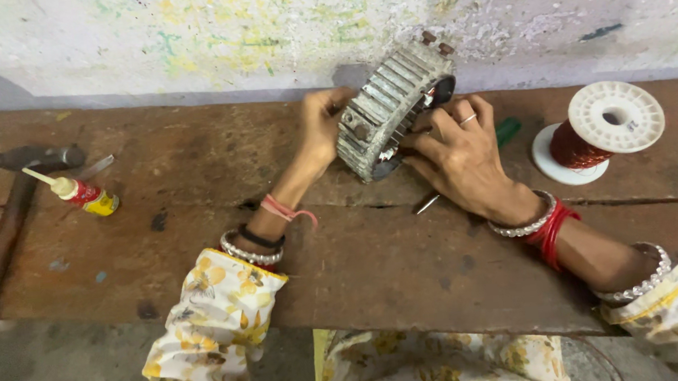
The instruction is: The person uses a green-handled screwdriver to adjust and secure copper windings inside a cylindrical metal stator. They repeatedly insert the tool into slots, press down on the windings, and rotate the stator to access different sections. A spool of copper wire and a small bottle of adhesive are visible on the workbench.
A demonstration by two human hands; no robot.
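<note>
On your far left a hammer (pixel 23 169) lies on the tabletop (pixel 195 184), its handle running toward the near edge. Just beside its head you see a small glue bottle (pixel 83 193) on its side, red and yellow, its nozzle pointing left. At your right stands a white spool (pixel 601 128) wound with red wire, tilted. A green tool (pixel 507 130) peeks out near it. Behind runs a paint-flecked wall (pixel 185 34).
</note>
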